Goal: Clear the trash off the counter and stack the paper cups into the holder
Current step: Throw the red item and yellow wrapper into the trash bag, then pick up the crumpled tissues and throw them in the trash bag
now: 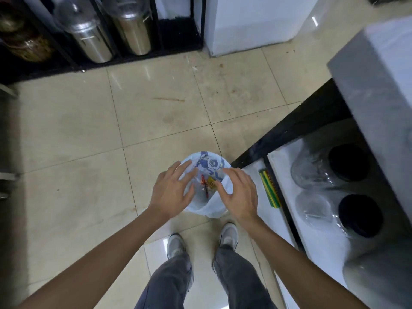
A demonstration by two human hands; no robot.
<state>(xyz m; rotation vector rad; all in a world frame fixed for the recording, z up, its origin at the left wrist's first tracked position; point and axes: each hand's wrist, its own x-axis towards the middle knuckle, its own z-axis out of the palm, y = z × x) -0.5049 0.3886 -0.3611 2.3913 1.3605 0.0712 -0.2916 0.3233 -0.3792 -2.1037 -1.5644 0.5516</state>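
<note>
A small bin lined with a white plastic bag with blue print (208, 162) stands on the tiled floor just in front of my feet. Inside it lie bits of trash (207, 184), red and yellow among them. My left hand (172, 191) hovers over the bin's left rim with fingers spread and holds nothing. My right hand (239, 195) hovers over the right rim, fingers relaxed and empty. No paper cups or holder are in sight.
To the right is a grey counter (374, 90) with a white shelf below bearing clear jars with black lids (347, 162) and a green-yellow pack (269, 189). Steel canisters (89, 36) stand in a black rack at the far left. A white cabinet (256, 23) stands beyond.
</note>
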